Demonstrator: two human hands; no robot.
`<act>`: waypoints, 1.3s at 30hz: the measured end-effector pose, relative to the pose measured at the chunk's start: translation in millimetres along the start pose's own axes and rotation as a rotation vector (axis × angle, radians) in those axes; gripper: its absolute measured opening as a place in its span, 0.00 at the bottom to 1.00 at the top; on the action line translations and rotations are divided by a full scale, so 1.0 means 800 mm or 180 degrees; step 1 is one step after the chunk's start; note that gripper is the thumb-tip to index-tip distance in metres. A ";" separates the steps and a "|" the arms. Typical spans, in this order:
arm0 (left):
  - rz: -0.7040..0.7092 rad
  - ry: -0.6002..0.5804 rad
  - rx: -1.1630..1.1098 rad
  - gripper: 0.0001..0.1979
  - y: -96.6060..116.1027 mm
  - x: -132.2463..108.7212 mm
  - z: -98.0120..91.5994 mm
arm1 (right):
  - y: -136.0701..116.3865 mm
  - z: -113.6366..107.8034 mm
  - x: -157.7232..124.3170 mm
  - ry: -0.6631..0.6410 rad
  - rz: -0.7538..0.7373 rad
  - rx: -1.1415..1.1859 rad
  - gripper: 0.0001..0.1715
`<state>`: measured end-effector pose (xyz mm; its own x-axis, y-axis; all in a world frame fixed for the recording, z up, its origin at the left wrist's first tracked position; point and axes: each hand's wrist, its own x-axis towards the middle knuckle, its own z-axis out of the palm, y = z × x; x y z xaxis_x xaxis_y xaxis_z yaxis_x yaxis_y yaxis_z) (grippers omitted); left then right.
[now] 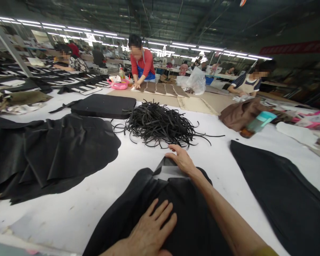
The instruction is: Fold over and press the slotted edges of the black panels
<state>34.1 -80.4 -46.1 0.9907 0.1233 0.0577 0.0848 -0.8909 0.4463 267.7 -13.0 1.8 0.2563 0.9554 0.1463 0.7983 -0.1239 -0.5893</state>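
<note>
A black fabric piece (128, 209) lies on the white table in front of me. My left hand (152, 227) rests flat on it, fingers spread. Over the far end of the piece reaches my right hand (181, 160), its thumb and fingers apart and bent. Beneath that hand a small dark flap (164, 163) stands up, with a pale patch showing at its base. Whether the right fingers touch the flap is unclear. Just beyond the right hand is a tangled heap of narrow black strips (160, 122).
Black fabric pieces lie left (56, 153) and right (280, 192). Behind are a black slab (104, 105), a teal-lidded bottle (258, 124), brown cloth (237, 115) and a pink basket (119, 84). Across the table a person in red (145, 62) bends over brown pieces; others sit farther off.
</note>
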 end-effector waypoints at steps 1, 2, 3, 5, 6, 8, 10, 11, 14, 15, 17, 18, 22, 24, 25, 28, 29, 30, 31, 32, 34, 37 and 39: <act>0.0011 0.0005 -0.0015 0.38 0.000 -0.003 0.001 | 0.006 -0.005 0.000 0.0191 0.0104 -0.0013 0.24; -0.0017 0.0007 -0.0042 0.38 0.001 -0.005 -0.001 | 0.010 -0.012 -0.003 0.0377 0.0201 -0.0038 0.25; -0.0076 0.0013 -0.0077 0.36 0.004 -0.005 -0.004 | 0.014 -0.019 -0.009 0.0545 0.0286 -0.0067 0.26; -0.0242 0.0088 -0.0144 0.27 0.010 -0.004 -0.015 | 0.018 -0.033 -0.030 0.0766 0.0322 -0.0148 0.23; -0.0376 0.0168 -0.0160 0.21 0.012 -0.002 -0.022 | 0.019 -0.039 -0.044 0.0790 0.0271 -0.0191 0.21; -0.0707 0.0386 -0.0167 0.11 0.010 0.004 -0.038 | 0.019 -0.046 -0.075 0.0628 0.0095 -0.0244 0.15; -0.0930 0.0549 -0.0177 0.12 0.001 0.017 -0.054 | 0.019 -0.046 -0.103 0.0258 -0.0020 -0.0206 0.12; -0.0996 0.0585 -0.0163 0.14 -0.005 0.026 -0.061 | 0.018 -0.044 -0.113 0.0062 -0.0009 -0.0160 0.12; -0.1306 0.0419 0.0156 0.15 -0.025 0.056 -0.076 | 0.018 -0.033 -0.123 -0.0415 0.0100 -0.0192 0.13; -0.1450 0.0329 0.0302 0.15 -0.030 0.065 -0.078 | 0.018 -0.029 -0.121 -0.0548 0.0126 -0.0299 0.15; -0.1681 0.0210 0.0519 0.15 -0.036 0.080 -0.079 | 0.018 -0.023 -0.114 -0.0747 0.0143 -0.0547 0.16; -0.1741 0.0194 0.0573 0.15 -0.038 0.084 -0.078 | 0.019 -0.021 -0.110 -0.0799 0.0148 -0.0637 0.15; -0.1841 0.0125 0.0651 0.14 -0.038 0.086 -0.073 | 0.020 -0.022 -0.104 -0.0795 0.0209 -0.0710 0.12; -0.1844 0.0093 0.0632 0.13 -0.037 0.083 -0.073 | 0.021 -0.024 -0.106 -0.0861 0.0230 -0.0691 0.11; -0.1837 0.0086 0.0614 0.12 -0.036 0.082 -0.073 | 0.022 -0.026 -0.107 -0.0908 0.0227 -0.0676 0.10; -0.1810 0.0106 0.0548 0.11 -0.036 0.079 -0.074 | 0.022 -0.029 -0.112 -0.0952 0.0126 -0.0667 0.10; -0.1809 0.0125 0.0526 0.10 -0.037 0.078 -0.075 | 0.021 -0.029 -0.114 -0.0909 0.0094 -0.0693 0.11; -0.1821 0.0150 0.0504 0.10 -0.037 0.077 -0.075 | 0.020 -0.029 -0.115 -0.0858 0.0074 -0.0734 0.11; -0.1847 0.0182 0.0481 0.10 -0.038 0.077 -0.074 | 0.018 -0.029 -0.117 -0.0815 0.0070 -0.0783 0.11; -0.1886 0.0218 0.0453 0.10 -0.039 0.076 -0.074 | 0.016 -0.029 -0.118 -0.0791 0.0083 -0.0839 0.11; -0.1970 0.0300 0.0366 0.11 -0.041 0.075 -0.072 | 0.011 -0.030 -0.120 -0.0759 0.0152 -0.0945 0.12; -0.1953 0.0416 0.0172 0.11 -0.046 0.069 -0.075 | 0.010 -0.033 -0.121 -0.0732 0.0165 -0.0740 0.14; -0.1864 0.0522 -0.0564 0.12 -0.053 0.062 -0.083 | 0.019 -0.035 -0.120 -0.0763 0.0160 -0.0300 0.15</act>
<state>72.7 -7.1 -2.9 0.7551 0.6462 -0.1110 0.5751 -0.5713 0.5855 270.1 -114.0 1.1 0.1694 0.9823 -0.0802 0.8380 -0.1864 -0.5128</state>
